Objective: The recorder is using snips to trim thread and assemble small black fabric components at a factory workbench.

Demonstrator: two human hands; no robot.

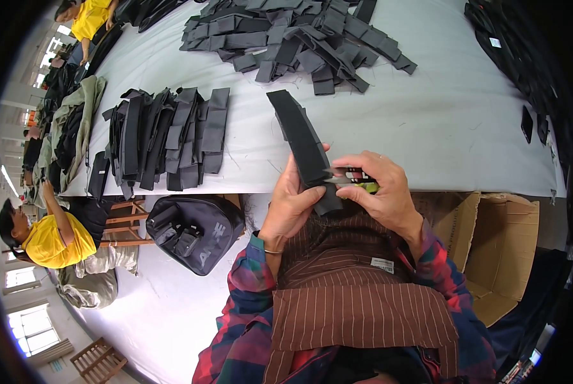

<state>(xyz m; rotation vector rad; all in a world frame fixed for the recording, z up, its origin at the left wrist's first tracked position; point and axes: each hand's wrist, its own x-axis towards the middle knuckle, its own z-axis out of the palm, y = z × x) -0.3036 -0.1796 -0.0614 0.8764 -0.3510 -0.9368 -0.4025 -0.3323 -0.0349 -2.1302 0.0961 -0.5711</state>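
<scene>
My left hand (287, 210) is closed around the lower part of a long black fabric strip (299, 137), thumb on top. The strip slants up and away over the table's near edge, its far end free. In my right hand (387, 195) is a pair of thread snips (355, 173) with black and yellow-green parts. Their blades point left and lie against or just over the strip's right edge, close to my left thumb. Whether the blades touch the fabric, I cannot tell.
On the white-covered table (254, 131) lie a large heap of dark fabric strips (299, 38) and a lined-up stack (171, 137) at left. A black bag (200, 249) sits below the edge. A cardboard box (501, 249) stands right. People in yellow shirts (59, 240) are at left.
</scene>
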